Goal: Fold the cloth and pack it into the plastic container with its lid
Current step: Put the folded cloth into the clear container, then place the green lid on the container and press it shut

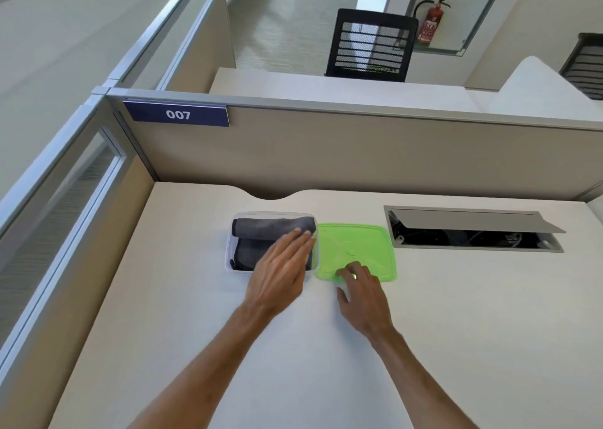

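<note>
Office cubicle w/ beige partitions; pale counter [195,314] fills the lower frame, w/ an open cable hatch [473,229] at centre right. Mid-frame sits the clear box [230,258], and the grey cloth [261,227] is already folded/rolled inside it, filling the box approx. to the rim. The green lid [359,242] lies flat on the counter just right of the box, edges touching or nearly so.

Left hand [280,272] is spread flat, fingers together, palm down on the cloth, pressing it in; it isn't gripping anything. Right hand [362,288] has fingertips curled onto the lid's near edge w/ thumb off to the side on the counter; the grip looks set to pinch but isn't clamped yet, and the lid isn't lifted.

Progress, by my read: fold done, packing done. Left to do: pick up the lid, move it over the box, press it shut once the left hand clears.
</note>
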Demonstrator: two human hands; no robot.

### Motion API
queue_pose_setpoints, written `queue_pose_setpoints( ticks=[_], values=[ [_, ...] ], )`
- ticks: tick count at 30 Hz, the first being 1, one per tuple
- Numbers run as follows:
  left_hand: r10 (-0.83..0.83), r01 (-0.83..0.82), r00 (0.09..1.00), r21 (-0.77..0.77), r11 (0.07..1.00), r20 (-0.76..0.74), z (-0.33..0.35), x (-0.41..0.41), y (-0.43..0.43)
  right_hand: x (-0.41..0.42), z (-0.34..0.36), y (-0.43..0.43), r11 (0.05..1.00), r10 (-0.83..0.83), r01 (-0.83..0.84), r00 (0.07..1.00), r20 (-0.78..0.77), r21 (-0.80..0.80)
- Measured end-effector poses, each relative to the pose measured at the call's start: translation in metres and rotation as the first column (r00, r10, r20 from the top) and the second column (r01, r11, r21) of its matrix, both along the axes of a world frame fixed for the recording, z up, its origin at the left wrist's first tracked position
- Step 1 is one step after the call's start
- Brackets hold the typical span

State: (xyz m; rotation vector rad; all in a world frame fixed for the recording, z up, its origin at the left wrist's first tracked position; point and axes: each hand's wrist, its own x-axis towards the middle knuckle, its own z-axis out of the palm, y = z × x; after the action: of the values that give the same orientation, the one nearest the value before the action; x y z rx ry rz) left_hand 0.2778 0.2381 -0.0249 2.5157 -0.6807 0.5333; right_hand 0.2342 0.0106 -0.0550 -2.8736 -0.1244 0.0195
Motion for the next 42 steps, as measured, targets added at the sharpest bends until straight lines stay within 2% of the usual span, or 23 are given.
queue_pose_setpoints(
  ticks=[6, 12, 17, 20, 27, 31, 33, 35, 37, 39, 42],
  values=[
    [-0.137, 0.14, 0.99, 0.143, 0.98, -0.031, -0.013, -0.03, -0.033, -0.009, 0.007, -0.009, 0.995, 0.025, -0.018, 0.997, 0.071, -0.096],
    [-0.185, 0.226, 0.964, 0.218, 0.95, -0.194, -0.016, -0.042, -0.041, -0.031, 0.018, -0.029, 0.99, 0.11, -0.084, 0.962, 0.252, -0.111],
    [-0.195, 0.219, 0.972, 0.206, 0.954, -0.133, -0.004, -0.049, -0.05, -0.04, 0.047, -0.041, 0.994, 0.109, -0.1, 0.926, 0.361, -0.045],
    [-0.144, 0.16, 0.98, 0.116, 0.98, -0.137, 0.008, -0.05, -0.059, -0.041, 0.07, -0.045, 0.993, 0.081, -0.107, 0.926, 0.369, 0.052],
    [-0.068, 0.011, 0.907, -0.138, 0.99, -0.415, 0.042, -0.049, -0.056, -0.031, 0.108, -0.038, 0.967, 0.008, -0.104, 0.925, 0.379, 0.234],
    [-0.136, -0.101, 0.831, -0.386, 0.917, -0.539, 0.053, -0.043, -0.039, -0.022, 0.121, -0.03, 0.952, -0.03, -0.102, 0.907, 0.421, 0.288],
    [-0.165, -0.197, 0.788, -0.498, 0.845, -0.592, 0.057, -0.041, -0.025, -0.017, 0.125, -0.029, 0.9, -0.156, -0.052, 0.888, 0.432, 0.433],
    [-0.196, -0.252, 0.764, -0.565, 0.786, -0.614, 0.063, -0.036, -0.01, -0.013, 0.124, -0.03, 0.787, -0.352, 0.073, 0.869, 0.348, 0.613],
    [-0.247, -0.278, 0.739, -0.618, 0.735, -0.626, 0.07, -0.031, 0.007, -0.008, 0.12, -0.027, 0.641, -0.445, 0.187, 0.881, 0.162, 0.744],
    [-0.275, -0.29, 0.73, -0.648, 0.704, -0.626, 0.076, -0.027, 0.027, -0.001, 0.115, -0.019, 0.532, -0.41, 0.248, 0.912, -0.011, 0.81],
    [-0.27, -0.328, 0.734, -0.673, 0.663, -0.624, 0.08, -0.02, 0.053, 0.01, 0.106, -0.003, 0.512, -0.366, 0.286, 0.926, -0.096, 0.81]
  ],
)
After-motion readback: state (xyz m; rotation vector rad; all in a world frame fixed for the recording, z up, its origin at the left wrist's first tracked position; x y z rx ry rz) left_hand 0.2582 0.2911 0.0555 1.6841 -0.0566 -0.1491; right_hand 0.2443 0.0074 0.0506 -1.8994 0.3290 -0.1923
